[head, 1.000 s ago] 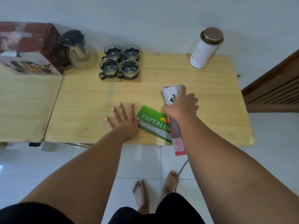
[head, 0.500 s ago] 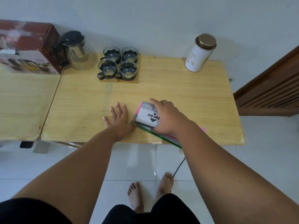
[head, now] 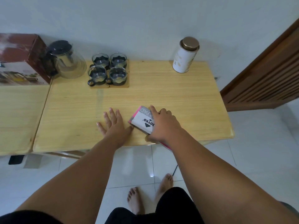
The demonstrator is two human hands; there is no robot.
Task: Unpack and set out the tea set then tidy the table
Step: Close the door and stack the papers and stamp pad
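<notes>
A glass teapot [head: 69, 62] with a black lid stands at the back left of the wooden table [head: 178, 97]. Beside it, several glass cups [head: 107, 70] with black holders sit on wooden coasters [head: 119, 86]. Near the front edge lies a grey and pink Joyko pad [head: 142, 118], its pink end sticking out over the table's edge. My right hand [head: 163, 125] lies over the pad, fingers bent and thumb at its near edge, gripping it. My left hand [head: 113, 125] presses flat on the table just left of the pad, its thumb touching the pad's corner.
The tea set's red-brown carton [head: 21, 59] stands on a second table [head: 21, 110] to the left. A white tin [head: 185, 55] with a gold lid is at the back right. A slatted wooden panel [head: 267, 75] stands to the right. My bare feet are on the tiled floor below.
My right hand swung the pad left and turned it over the green Paperline receipt book, which it now covers. My left hand stayed flat beside it.
</notes>
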